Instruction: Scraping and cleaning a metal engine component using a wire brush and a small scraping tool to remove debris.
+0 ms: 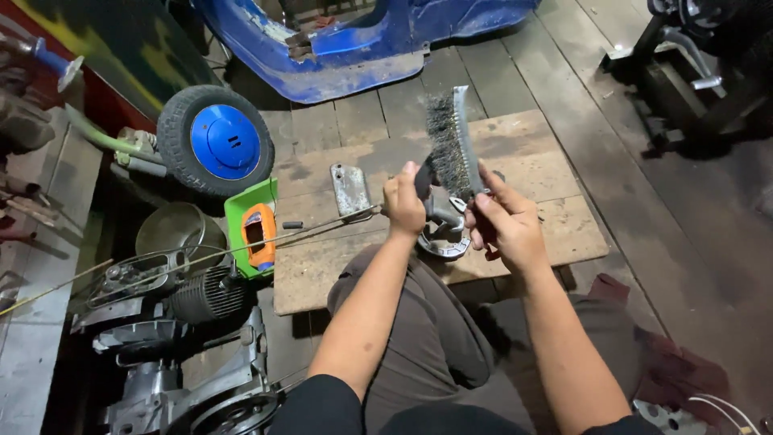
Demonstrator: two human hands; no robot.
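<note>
Board's right end (564,225) lies free; metal plate (350,189) blocks left

**Metal, wood, rubber and plastic**

The wire brush (452,145), above the wooden board (531,173), has dull grey steel bristles and a pale, smooth handle. The metal part (443,229) on the board looks like matt, grimy cast metal. The board itself is bare, rough, stained timber. On its left side lies a scuffed metal plate (350,190). Left of the board, the tyre (179,137) is matt black rubber around a glossy blue hub (225,142); the engine casing (161,338) is dull, oily metal.
</note>
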